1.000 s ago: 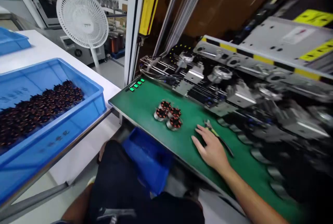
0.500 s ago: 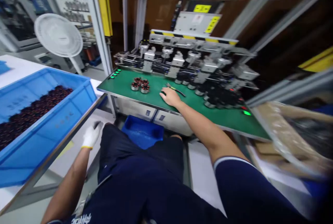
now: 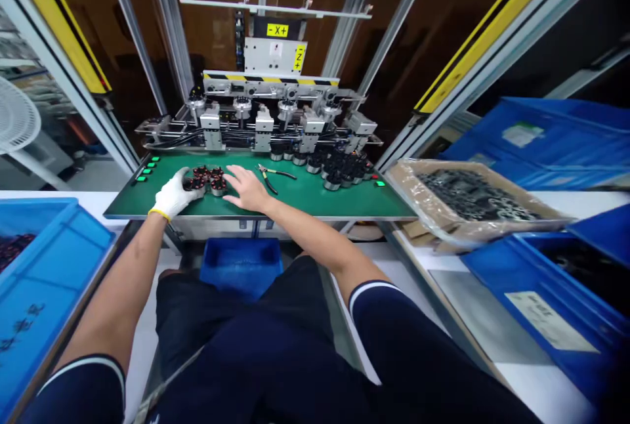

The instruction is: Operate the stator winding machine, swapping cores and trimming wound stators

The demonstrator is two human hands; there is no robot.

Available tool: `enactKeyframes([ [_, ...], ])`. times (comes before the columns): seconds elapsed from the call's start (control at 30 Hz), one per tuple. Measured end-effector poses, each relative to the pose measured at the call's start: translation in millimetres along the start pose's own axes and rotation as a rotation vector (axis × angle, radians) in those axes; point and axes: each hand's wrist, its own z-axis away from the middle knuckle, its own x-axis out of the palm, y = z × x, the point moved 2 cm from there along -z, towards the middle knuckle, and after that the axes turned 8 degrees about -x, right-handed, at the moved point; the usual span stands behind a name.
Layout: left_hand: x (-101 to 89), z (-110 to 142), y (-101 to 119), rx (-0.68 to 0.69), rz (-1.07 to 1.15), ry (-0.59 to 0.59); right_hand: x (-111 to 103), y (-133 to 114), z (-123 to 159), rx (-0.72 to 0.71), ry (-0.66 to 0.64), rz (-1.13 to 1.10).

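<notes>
A small cluster of wound copper coil parts (image 3: 209,178) sits on the green machine table (image 3: 305,197). My left hand (image 3: 174,195), in a white glove, reaches onto the left side of the cluster with its fingers curled against the nearest coil. My bare right hand (image 3: 249,189) lies just right of the cluster, fingers spread flat on the green surface, holding nothing. A pair of yellow-handled pliers (image 3: 272,176) lies just beyond my right hand.
Behind the table stands a winding machine (image 3: 266,119) with a row of heads, and more dark coil parts (image 3: 339,168) stand at its right. Blue bin (image 3: 241,263) below the table, blue tray (image 3: 44,279) at left, cardboard tray (image 3: 467,204) and blue crates (image 3: 556,293) at right.
My view swung right to face the machine. My gloved left hand rose from my knee to the coil cluster. My right hand slid left from the pliers toward the cluster.
</notes>
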Motion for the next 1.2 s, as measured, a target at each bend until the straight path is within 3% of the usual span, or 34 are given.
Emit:
enactKeyframes([
  [0.07,1.2,-1,-6,-0.020,0.026,0.020,8,-7,-17,-0.033,0.036,-0.017],
  [0.23,-16.4,19,-26,-0.105,-0.044,0.049,16,-11,-32,0.111,0.084,-0.068],
  [0.3,-24.8,33,-31,-0.016,-0.099,0.178,13,-19,-29,0.082,0.139,-0.108],
  [0.37,-31.6,46,-34,0.163,-0.195,0.339,10,-34,-27,0.003,0.182,-0.208],
  [0.43,-36.5,55,-35,0.296,-0.308,0.407,11,-50,-30,0.015,0.143,-0.373],
  [0.63,-46.5,59,-35,0.383,-0.390,0.263,32,-76,-65,0.646,-0.210,-1.082],
  [0.7,-43.1,62,-32,0.392,-0.374,0.253,34,-78,-77,0.773,-0.237,-1.266],
  [0.8,-30.7,71,-25,0.358,-0.370,0.277,33,-80,-87,0.864,-0.246,-1.304],
  [0.9,-20.5,80,-17,0.302,-0.362,0.259,31,-83,-90,0.837,-0.284,-1.197],
  [1.0,-23.5,81,-12,0.360,-0.359,0.224,32,-83,-88,0.729,-0.339,-1.118],
  [1.13,-42.4,59,-11,0.389,-0.432,0.285,35,-81,-86,0.610,-0.365,-1.009],
  [1.2,-47.8,41,-12,0.362,-0.517,0.208,36,-78,-85,0.565,-0.348,-0.949],
])
